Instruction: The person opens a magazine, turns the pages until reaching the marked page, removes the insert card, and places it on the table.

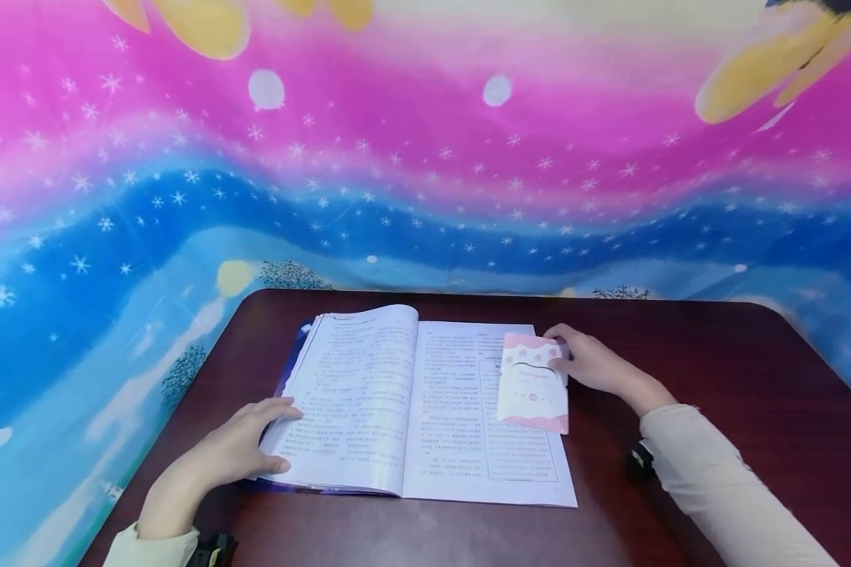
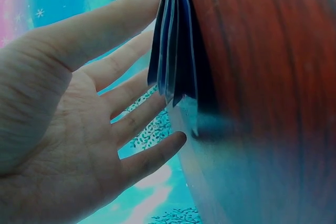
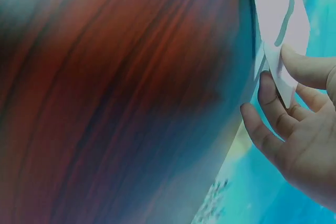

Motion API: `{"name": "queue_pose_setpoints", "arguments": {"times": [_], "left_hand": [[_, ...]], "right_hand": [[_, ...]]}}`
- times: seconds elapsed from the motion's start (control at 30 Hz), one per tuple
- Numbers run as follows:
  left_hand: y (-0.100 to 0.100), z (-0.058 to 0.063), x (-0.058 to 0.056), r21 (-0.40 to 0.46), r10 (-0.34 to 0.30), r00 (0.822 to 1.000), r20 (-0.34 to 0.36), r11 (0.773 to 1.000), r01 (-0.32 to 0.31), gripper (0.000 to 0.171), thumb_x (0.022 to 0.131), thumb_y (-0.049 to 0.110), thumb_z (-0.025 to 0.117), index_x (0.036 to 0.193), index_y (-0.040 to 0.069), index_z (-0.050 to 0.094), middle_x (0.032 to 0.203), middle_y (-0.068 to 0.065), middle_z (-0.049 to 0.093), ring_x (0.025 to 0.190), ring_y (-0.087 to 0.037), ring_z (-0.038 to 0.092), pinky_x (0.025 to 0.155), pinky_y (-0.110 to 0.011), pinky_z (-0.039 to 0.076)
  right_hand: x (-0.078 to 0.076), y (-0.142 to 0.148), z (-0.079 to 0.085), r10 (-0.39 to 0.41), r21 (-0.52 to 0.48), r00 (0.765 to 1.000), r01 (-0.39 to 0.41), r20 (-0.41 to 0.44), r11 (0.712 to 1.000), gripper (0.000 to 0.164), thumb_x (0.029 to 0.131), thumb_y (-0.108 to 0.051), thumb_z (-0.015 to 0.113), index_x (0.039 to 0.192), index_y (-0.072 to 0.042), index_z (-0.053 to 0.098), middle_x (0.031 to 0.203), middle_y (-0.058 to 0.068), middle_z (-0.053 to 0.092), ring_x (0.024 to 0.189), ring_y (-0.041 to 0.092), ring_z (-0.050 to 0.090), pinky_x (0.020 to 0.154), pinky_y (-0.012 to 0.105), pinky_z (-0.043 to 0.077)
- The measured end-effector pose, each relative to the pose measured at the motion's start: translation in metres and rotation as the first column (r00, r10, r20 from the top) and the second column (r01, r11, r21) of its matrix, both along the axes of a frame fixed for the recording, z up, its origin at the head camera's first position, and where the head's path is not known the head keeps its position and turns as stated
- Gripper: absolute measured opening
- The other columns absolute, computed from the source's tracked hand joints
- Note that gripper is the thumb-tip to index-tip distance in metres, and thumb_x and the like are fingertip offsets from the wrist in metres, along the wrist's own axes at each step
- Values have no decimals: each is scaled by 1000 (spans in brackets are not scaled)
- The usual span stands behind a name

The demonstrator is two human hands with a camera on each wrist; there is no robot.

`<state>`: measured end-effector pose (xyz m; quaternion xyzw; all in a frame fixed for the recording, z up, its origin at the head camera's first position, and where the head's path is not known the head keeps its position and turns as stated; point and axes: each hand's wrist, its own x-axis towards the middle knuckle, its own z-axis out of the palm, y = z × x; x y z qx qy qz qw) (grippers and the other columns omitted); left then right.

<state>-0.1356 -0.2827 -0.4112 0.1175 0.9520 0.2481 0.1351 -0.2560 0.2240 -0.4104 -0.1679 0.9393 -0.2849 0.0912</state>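
An open magazine [image 1: 347, 394] lies on the dark wooden table, its left pages bulging upward near the spine. Over the upper part of its right page is a pink and white card [image 1: 532, 390] with a curved slit, possibly a small paper sleeve. My right hand [image 1: 596, 362] pinches the card's right edge between thumb and fingers; in the right wrist view the thumb lies on the card [image 3: 289, 24] and fingers are behind it. My left hand [image 1: 234, 445] rests at the magazine's left edge with fingers spread, thumb on the page. The left wrist view shows the page edges [image 2: 176, 51] beside its extended fingers.
The brown table [image 1: 716, 378] extends around the magazine, with rounded far corners. Behind it hangs a pink and blue cloth [image 1: 432, 173] printed with snowflakes. Dark wrist devices [image 1: 640, 461] sit at both cuffs.
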Motion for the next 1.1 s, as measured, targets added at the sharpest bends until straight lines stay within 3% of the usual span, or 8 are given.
{"name": "queue_pose_setpoints", "arguments": {"times": [0.33,0.57,0.87,1.0,1.1], "left_hand": [[3,-1,-1,-14,14,1000,9,1000,-14,62,74,21,88,129,7,63,147,-25,44,134,-51,32,99,-64,39],[1,-2,0,-16,17,1000,2,1000,-17,63,74,22,88,130,7,62,147,-25,43,135,-51,31,98,-64,39],[10,-5,-2,-45,40,999,4,998,-39,65,74,21,88,131,6,61,147,-24,44,135,-49,34,100,-63,39],[17,-2,-3,-75,54,997,-64,995,-58,78,76,26,87,140,0,51,153,-26,34,137,-49,32,102,-64,37],[30,1,-4,-68,46,987,-155,996,-57,87,82,33,82,149,-2,38,159,-24,23,141,-47,27,105,-63,34]], "right_hand": [[4,57,-5,-25,108,999,28,-29,994,41,93,0,64,129,14,50,120,33,53,97,38,56,82,52,49],[2,66,-7,-30,163,999,37,-45,986,49,95,-5,64,136,13,45,134,40,40,119,55,44,94,66,42],[21,71,2,-59,98,994,68,-91,993,54,97,-16,63,137,13,44,138,39,37,127,56,34,100,70,31],[36,68,9,-88,57,987,97,-135,994,53,98,-18,63,140,8,44,140,35,39,129,54,34,101,69,31],[51,66,17,-97,14,971,103,-217,995,50,97,-16,64,140,2,47,140,32,43,129,53,37,99,71,32]]}}
